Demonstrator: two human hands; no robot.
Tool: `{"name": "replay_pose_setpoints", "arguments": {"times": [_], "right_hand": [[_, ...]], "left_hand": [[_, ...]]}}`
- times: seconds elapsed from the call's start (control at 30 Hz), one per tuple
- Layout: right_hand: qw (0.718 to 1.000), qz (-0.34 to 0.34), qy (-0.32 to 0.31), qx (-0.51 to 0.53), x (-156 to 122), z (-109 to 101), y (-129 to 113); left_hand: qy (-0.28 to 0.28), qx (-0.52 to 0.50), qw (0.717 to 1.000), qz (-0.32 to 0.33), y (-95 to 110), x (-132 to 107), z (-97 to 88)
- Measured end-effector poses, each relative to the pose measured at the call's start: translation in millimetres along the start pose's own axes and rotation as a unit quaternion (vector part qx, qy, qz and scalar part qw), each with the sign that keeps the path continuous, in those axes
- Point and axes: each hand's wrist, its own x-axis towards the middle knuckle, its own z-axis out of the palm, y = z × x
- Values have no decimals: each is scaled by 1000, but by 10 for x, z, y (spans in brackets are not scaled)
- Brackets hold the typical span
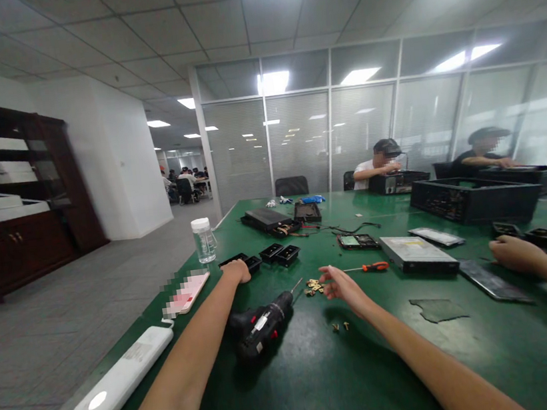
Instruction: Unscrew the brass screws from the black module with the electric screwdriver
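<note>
My left hand (236,272) is closed over a small black open box (252,264), its fingertips mostly hidden by the back of the hand. Two similar black boxes, a nearer one (288,255) and a farther one (271,251), stand just to its right. Beside a small pile of brass-coloured parts (314,286), my right hand (341,287) hovers with fingers apart and nothing visible in them. Two loose screws (340,326) lie nearer to me. A black cordless drill (264,327) rests on its side between my forearms, its bit pointing toward the pile.
On the green table (322,387) are an orange screwdriver (375,267), a metal disc drive (418,253), a water bottle (204,241), a phone (188,293) and a white power strip (125,379). A co-worker's hand (517,255) is at right. Black computer cases (474,199) stand farther back.
</note>
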Motion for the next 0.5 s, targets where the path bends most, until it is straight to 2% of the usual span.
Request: {"name": "replay_pose_setpoints", "arguments": {"times": [0.2, 0.27, 0.33, 0.4, 0.5], "right_hand": [[999, -24, 30, 4, 39, -45, 4], [997, -41, 44, -44, 51, -73, -25], [987, -72, 39, -138, 40, -111, -80], [957, -120, 1, -263, -2, -158, -140], [916, -129, -129, -357, -117, -234, -200]], "left_hand": [[-12, 13, 1000, 13, -23, 106, 8], [-14, 20, 999, 24, -12, 112, 13], [-8, 27, 999, 41, 28, 105, 17], [5, 31, 997, 70, 105, 100, 16], [21, 31, 992, 124, 277, 111, 7]]}}
